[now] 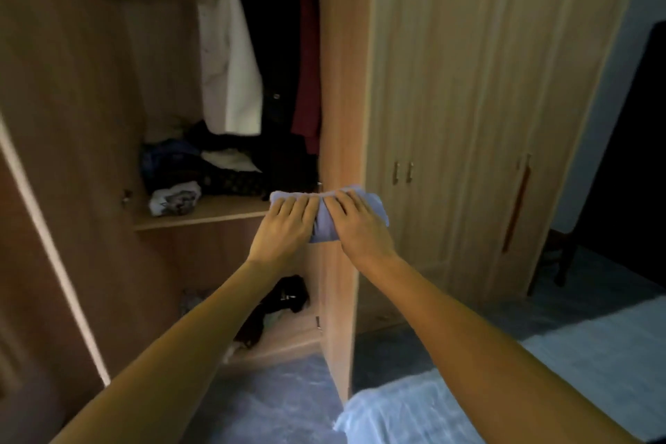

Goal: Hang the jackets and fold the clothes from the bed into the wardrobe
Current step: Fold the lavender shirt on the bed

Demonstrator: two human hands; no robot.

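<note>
While L hand [284, 225], R hand [360, 225] grip 1 cloth [378, 209] | 3 jackets [227, 65] hung

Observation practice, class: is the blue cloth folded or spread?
Folded: blue cloth is a compact bundle, gripped by left hand and right hand.

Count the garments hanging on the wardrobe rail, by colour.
white jacket: 1
black garment: 1 (dim, could hide more)
maroon garment: 1
Total: 3
</note>
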